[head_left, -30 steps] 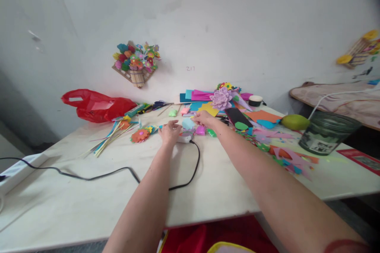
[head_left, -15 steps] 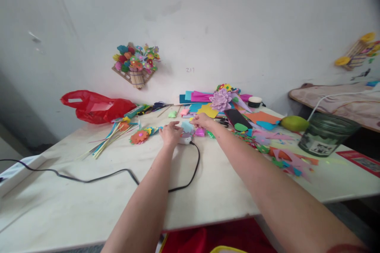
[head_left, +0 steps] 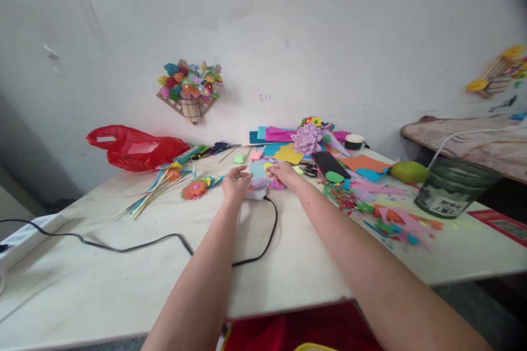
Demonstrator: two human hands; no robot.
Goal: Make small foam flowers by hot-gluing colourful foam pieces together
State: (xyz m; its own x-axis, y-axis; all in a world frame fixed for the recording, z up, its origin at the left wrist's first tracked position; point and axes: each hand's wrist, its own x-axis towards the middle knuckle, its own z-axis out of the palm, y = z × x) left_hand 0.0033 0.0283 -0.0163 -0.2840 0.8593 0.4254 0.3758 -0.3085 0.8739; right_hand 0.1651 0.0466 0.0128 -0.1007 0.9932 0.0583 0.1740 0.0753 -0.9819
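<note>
- Faint pencil writing on the white wall [head_left: 329, 22], near "217", sits at 12 o'clock above the hands; it is the only writing that can be made out.
- The left hand [head_left: 235, 184] and right hand [head_left: 284, 174] meet at the middle of the pale, smooth tabletop [head_left: 123, 285], both bare arms stretched forward.
- Between their fingertips is a light blue foam piece [head_left: 258, 169], rounded and flat; both hands pinch its edges, the left at 9 o'clock and the right at 3 o'clock.
- Just under the hands lies a small white device [head_left: 256, 194], its black cord [head_left: 164, 239] curving away toward 7 o'clock.
- At 9 o'clock of the hands rest an orange foam flower [head_left: 194, 188] and a bundle of thin sticks [head_left: 152, 192].
- A crumpled red plastic bag [head_left: 135, 148] lies at 10 o'clock.
- At 1 o'clock is a stack of coloured foam sheets [head_left: 280, 134] topped by a layered lilac foam flower [head_left: 307, 138].
- At 3 o'clock, loose foam scraps [head_left: 395, 219] spread toward a dark glass jar [head_left: 453, 185], its label too blurred to read.
- A stick basket of foam flowers [head_left: 189, 90] hangs on the wall.
</note>
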